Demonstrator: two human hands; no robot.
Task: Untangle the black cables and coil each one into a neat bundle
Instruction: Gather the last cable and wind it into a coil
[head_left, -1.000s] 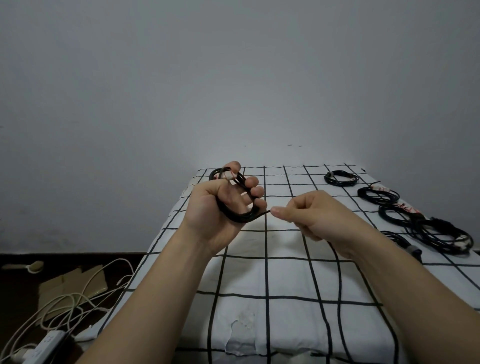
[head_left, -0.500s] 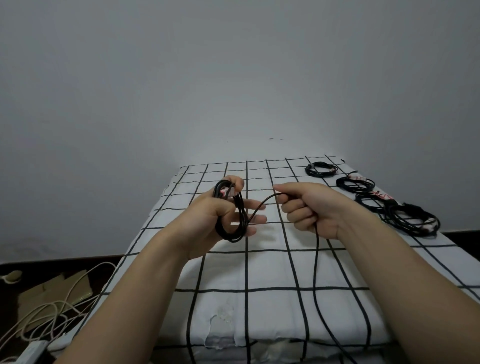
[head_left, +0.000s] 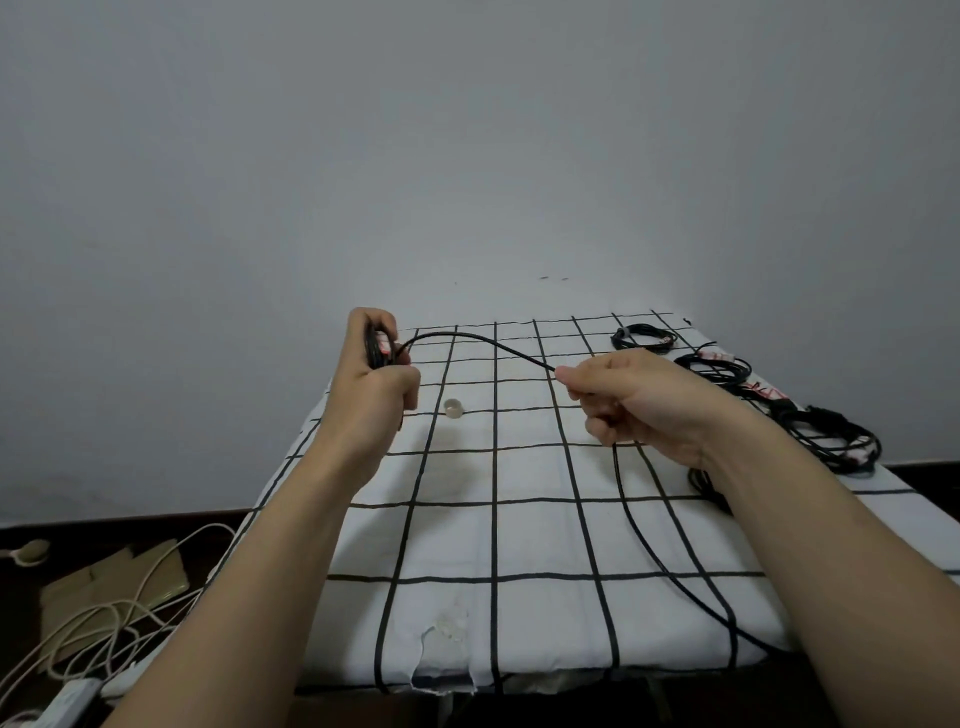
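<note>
- The left hand (head_left: 376, 387) is raised above the far left part of the counter (head_left: 524, 540), fingers curled tight round a small coil (head_left: 375, 349) of black cable (head_left: 467, 338).
- The right hand (head_left: 641, 402) is held above the counter's right half, thumb and forefinger pinching the same cable, with the other fingers curled in.
- Between the hands the cable rises in a shallow arc above the counter's far end.
- Below the right hand the cable drops to the counter, runs toward its near edge and disappears behind the right forearm.
- A small pale cylinder (head_left: 453, 408) stands on the counter, between the hands and nearer the left one.
- Coiled black bundles lie in a row along the counter's right edge, from the farthest bundle (head_left: 643, 338) at the far corner to the nearest bundle (head_left: 831, 439) beside the right forearm; some carry red-and-white labels.
- A white cloth with a black grid covers the counter, and it is torn at the near edge.
- On the floor left of the counter lie white cords (head_left: 104, 616), a flat piece of cardboard (head_left: 119, 582) and a white power strip (head_left: 72, 696).
</note>
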